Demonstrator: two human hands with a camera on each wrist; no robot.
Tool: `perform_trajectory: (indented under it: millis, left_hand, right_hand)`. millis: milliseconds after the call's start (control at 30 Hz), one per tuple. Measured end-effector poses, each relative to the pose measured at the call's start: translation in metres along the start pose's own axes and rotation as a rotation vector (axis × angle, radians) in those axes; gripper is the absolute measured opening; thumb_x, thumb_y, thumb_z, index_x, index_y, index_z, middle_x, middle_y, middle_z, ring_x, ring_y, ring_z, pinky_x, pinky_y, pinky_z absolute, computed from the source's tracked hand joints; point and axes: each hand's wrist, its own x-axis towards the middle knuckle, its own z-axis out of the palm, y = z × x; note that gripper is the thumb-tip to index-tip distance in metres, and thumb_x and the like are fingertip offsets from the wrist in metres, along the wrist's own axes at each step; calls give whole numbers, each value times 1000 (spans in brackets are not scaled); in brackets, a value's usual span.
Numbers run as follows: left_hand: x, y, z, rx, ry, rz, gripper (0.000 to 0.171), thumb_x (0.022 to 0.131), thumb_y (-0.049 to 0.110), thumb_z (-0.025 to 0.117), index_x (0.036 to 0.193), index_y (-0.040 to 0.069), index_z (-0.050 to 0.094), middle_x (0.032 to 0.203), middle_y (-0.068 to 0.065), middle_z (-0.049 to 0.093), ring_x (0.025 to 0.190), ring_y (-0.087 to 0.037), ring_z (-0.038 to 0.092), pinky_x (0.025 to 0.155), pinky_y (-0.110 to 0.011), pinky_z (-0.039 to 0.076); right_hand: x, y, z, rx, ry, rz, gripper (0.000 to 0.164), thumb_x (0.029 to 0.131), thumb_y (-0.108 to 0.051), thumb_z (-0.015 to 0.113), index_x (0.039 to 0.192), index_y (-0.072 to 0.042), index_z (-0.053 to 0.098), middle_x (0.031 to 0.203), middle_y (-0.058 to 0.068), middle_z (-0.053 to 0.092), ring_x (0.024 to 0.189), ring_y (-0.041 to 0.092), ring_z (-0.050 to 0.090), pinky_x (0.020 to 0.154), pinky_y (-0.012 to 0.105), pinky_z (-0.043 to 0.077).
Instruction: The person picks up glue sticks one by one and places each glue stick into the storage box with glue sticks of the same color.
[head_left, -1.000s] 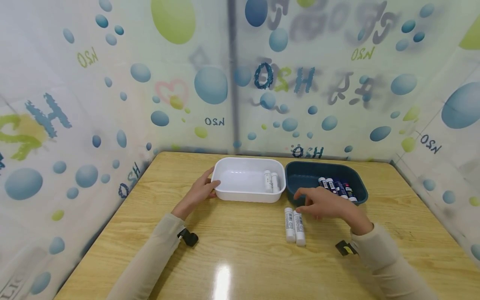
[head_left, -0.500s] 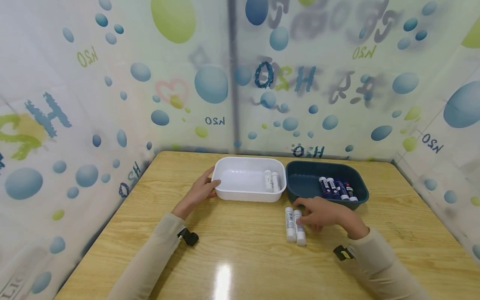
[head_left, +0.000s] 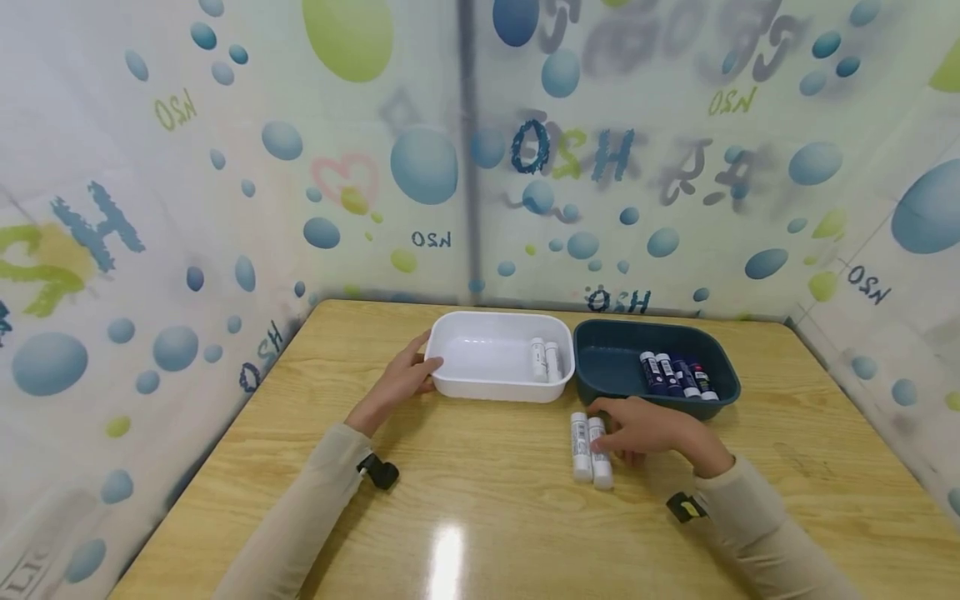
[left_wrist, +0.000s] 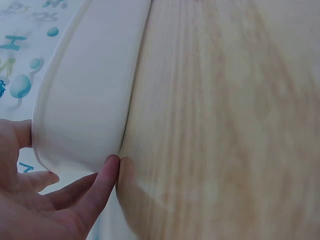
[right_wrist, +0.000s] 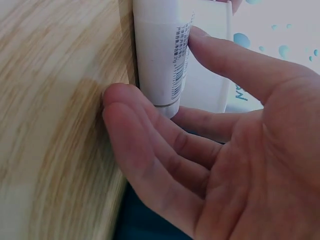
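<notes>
My left hand [head_left: 396,382] holds the left end of a white plastic basin [head_left: 498,390], thumb at the rim and fingers at the outer wall; in the left wrist view fingertips touch its lower edge. Two white glue sticks [head_left: 538,360] lie in its right side. My right hand [head_left: 647,427] pinches the right one of two white glue sticks lying side by side on the table, the printed glue stick [right_wrist: 157,60], with thumb on its label and index finger by its far end. The other fingers are loosely curled over the wood. The left glue stick [head_left: 581,454] lies alongside.
Right of the white basin, close beside it, stands a dark teal basin [head_left: 609,362]. Several dark blue and purple glue sticks [head_left: 671,375] with white ends lie in its right half. Behind the wooden table [head_left: 337,517] hangs a patterned curtain [head_left: 345,275].
My right hand has come down and nearer from over the dark basin's front edge onto the right-hand white glue stick. The left hand has stayed on the white basin.
</notes>
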Motion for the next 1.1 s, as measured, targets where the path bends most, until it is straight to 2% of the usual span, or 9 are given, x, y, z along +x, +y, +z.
perform_trajectory:
  millis: [267,500,933,1000,1100]
  left_hand:
    - [1,0,3,2,0,-8,69,108,27,54,167,22,19,146,-30,52,117,-31,66,89,-35,62]
    - [1,0,3,-1,9,1,68,108,29,53,167,24,19,144,-30,53,117,-31,66,93,-39,61]
    - [-1,0,0,-9,1,-8,70,109,29,53,168,23,17,148,-30,51,120,-33,65,95,-43,61]
    - [-1,2,-1,-12,-7,-16,70,109,28,53,168,21,15,148,-31,50,121,-33,65,97,-45,60]
    - [-10,16,-2,-10,-23,-28,70,109,25,52,168,17,15,148,-32,49,121,-34,65,100,-49,58]
  right_hand:
    - [-1,4,2,59,-18,33,60,96,-31,74,145,-5,51,79,5,68,69,19,65,65,33,58]
    - [1,6,1,99,-11,61,64,96,-32,75,147,-4,48,79,6,67,67,19,66,63,34,59]
    - [3,2,3,123,-7,69,55,96,-24,73,142,-4,51,83,8,67,65,19,66,61,34,60]
    - [2,2,3,124,-2,68,55,95,-22,73,142,-4,51,83,9,67,64,19,67,61,35,60]
    - [1,1,3,125,3,69,55,95,-22,73,141,-3,51,82,10,67,63,19,67,60,35,60]
